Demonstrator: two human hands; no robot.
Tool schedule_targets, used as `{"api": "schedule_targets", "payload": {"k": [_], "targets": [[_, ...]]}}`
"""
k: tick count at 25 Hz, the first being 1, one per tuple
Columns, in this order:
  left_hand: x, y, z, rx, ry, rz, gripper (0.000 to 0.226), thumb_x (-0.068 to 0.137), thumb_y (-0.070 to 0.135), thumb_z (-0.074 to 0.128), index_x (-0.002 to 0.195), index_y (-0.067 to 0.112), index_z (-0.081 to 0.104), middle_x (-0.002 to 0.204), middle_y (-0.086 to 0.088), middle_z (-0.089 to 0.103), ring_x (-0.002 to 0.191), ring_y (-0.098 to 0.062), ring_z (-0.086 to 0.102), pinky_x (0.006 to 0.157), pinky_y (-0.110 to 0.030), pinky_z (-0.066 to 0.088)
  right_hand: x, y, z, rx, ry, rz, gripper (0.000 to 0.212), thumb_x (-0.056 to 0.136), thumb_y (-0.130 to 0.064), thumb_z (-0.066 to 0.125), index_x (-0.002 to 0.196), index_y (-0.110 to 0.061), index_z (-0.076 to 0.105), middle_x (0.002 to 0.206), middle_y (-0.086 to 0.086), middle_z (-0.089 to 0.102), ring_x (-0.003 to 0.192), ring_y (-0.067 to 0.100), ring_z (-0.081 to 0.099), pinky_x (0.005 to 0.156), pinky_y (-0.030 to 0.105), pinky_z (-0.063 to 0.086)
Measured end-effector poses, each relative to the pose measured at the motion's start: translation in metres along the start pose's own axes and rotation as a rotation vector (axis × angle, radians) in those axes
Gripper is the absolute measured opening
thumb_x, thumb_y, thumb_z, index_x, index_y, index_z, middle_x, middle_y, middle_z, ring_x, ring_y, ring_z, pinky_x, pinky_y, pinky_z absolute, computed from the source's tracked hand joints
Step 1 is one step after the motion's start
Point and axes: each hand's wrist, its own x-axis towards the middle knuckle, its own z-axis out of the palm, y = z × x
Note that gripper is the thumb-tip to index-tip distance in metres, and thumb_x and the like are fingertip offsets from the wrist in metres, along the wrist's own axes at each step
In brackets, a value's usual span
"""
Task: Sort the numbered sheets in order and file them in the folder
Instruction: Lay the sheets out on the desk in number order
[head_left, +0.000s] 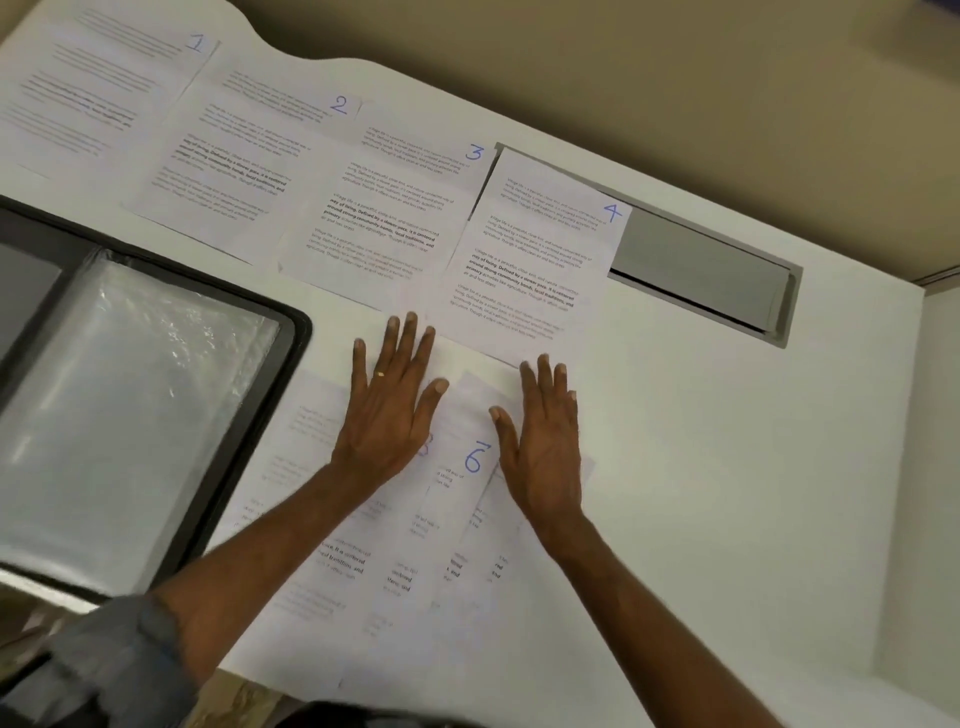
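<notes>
Sleeve (119, 660): blue-grey, rolled up on the left forearm, nearest the camera.
Pile of sheets (332, 571): loose printed pages, fanned and overlapping on the white table (727, 467), under both palms and running back along the forearms.
Sheet 6 (467, 499): near the top of the pile, tilted, in the gap between the two hands; its blue number sits just beside the right thumb.
Left hand (387, 410): flat, palm down on the pile, a ring (381, 373) on one finger.
Left fingers (410, 338): straight and spread, with tips on bare table just short of the near edges of sheets 3 and 4.
Right hand (545, 441): flat, palm down on the right edge of the pile.
Right fingers (543, 374): straight and close together, thumb held apart, with tips at the near corner of sheet 4; whether they touch it, I cannot tell.
Folder (298, 338): open, dark-rimmed, with a shiny clear pocket on show, left of the left fingers and well apart from them.
Sheet 4 (530, 265): just beyond both sets of fingertips, its far right corner over a grey flap (701, 265) set in the table.
Sheet 3 (384, 218): beyond the left fingers, tucked under sheet 4's left edge.
Sheet 2 (234, 161): further left and back in the row.
Sheet 1 (98, 88): farthest from the fingers, at the far left corner.
</notes>
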Motion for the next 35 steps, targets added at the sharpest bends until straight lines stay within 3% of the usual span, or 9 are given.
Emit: {"api": "schedule_targets", "payload": {"k": [9, 17, 20, 23, 25, 27, 31, 33, 35], "targets": [[-0.171, 0.029, 0.013, 0.153, -0.114, 0.13, 0.065, 0.107, 0.047, 0.034, 0.162, 0.015, 0.019, 0.171, -0.007, 0.009, 0.158, -0.026, 0.007, 0.122, -0.064, 0.015, -0.157, -0.002, 0.025, -0.001, -0.193, 0.007, 0.069, 0.109, -0.045, 0.04, 0.161, -0.022, 0.0, 0.169, -0.005, -0.008, 0.155, 0.008, -0.015, 0.127, 0.033, -0.003], [-0.193, -0.002, 0.012, 0.21, -0.295, 0.05, 0.07, 0.104, 0.06, 0.019, 0.163, 0.022, 0.018, 0.171, -0.005, 0.006, 0.158, -0.026, 0.0, 0.118, -0.072, 0.009, -0.181, 0.025, 0.032, -0.219, -0.234, -0.038, 0.077, 0.102, -0.061, 0.022, 0.16, -0.016, -0.001, 0.169, 0.001, -0.005, 0.157, 0.019, -0.005, 0.127, 0.04, 0.003], [-0.2, -0.011, 0.013, 0.199, -0.319, 0.052, 0.073, 0.102, 0.065, 0.015, 0.164, 0.027, 0.007, 0.172, -0.001, -0.002, 0.158, -0.023, -0.005, 0.118, -0.072, 0.008, -0.186, 0.027, 0.022, -0.168, -0.269, -0.01, 0.08, 0.104, -0.055, 0.039, 0.161, -0.013, 0.001, 0.168, 0.001, -0.012, 0.156, 0.019, -0.011, 0.129, 0.038, 0.003], [-0.203, -0.007, 0.013, 0.19, -0.336, 0.038, 0.074, 0.102, 0.065, 0.016, 0.164, 0.027, 0.005, 0.172, -0.002, -0.002, 0.158, -0.024, -0.004, 0.118, -0.073, 0.008, -0.192, 0.019, 0.019, 0.045, -0.161, 0.12, 0.087, 0.096, -0.035, 0.068, 0.161, -0.009, 0.018, 0.17, 0.007, 0.002, 0.156, 0.022, 0.005, 0.126, 0.035, 0.013], [-0.201, -0.004, 0.013, 0.202, -0.348, 0.023, 0.073, 0.102, 0.063, 0.015, 0.164, 0.026, 0.004, 0.172, -0.004, -0.002, 0.158, -0.026, -0.002, 0.116, -0.075, 0.009, -0.186, 0.006, 0.02, 0.264, -0.034, 0.303, 0.089, 0.088, -0.024, 0.079, 0.158, -0.01, 0.027, 0.166, 0.009, 0.021, 0.149, 0.027, 0.028, 0.122, 0.042, 0.03], [-0.201, -0.005, 0.015, 0.192, -0.36, 0.026, 0.073, 0.101, 0.062, 0.013, 0.163, 0.026, 0.001, 0.172, -0.004, -0.003, 0.158, -0.027, -0.002, 0.115, -0.076, 0.009, -0.176, -0.01, 0.016, 0.545, 0.083, 0.539, 0.09, 0.083, -0.019, 0.084, 0.155, -0.011, 0.031, 0.153, 0.005, 0.036, 0.13, 0.023, 0.049, 0.107, 0.039, 0.046], [-0.201, -0.01, 0.018, 0.159, -0.363, 0.064, 0.074, 0.101, 0.064, 0.005, 0.163, 0.025, 0.0, 0.171, -0.003, -0.005, 0.158, -0.027, -0.006, 0.116, -0.076, 0.005, -0.161, -0.02, 0.006, 0.967, 0.136, 0.793, 0.078, 0.082, -0.017, 0.085, 0.145, -0.01, 0.039, 0.127, 0.006, 0.056, 0.097, 0.017, 0.062, 0.082, 0.031, 0.056], [-0.2, -0.01, 0.018, 0.146, -0.353, 0.081, 0.079, 0.096, 0.067, -0.01, 0.163, 0.025, -0.003, 0.171, -0.002, -0.01, 0.157, -0.027, -0.011, 0.116, -0.075, 0.0, -0.166, -0.021, 0.006, 0.97, 0.098, 0.819, 0.058, 0.085, -0.014, 0.082, 0.132, -0.005, 0.052, 0.108, 0.009, 0.063, 0.072, 0.014, 0.059, 0.059, 0.022, 0.05], [-0.197, -0.009, 0.015, 0.113, -0.371, 0.077, 0.086, 0.087, 0.07, -0.024, 0.16, 0.026, -0.012, 0.169, -0.001, -0.019, 0.155, -0.025, -0.019, 0.116, -0.073, -0.008, -0.174, -0.022, 0.01, 0.732, 0.022, 0.788, 0.035, 0.088, -0.017, 0.077, 0.118, -0.005, 0.064, 0.103, 0.008, 0.07, 0.076, 0.02, 0.066, 0.061, 0.027, 0.053]]}}
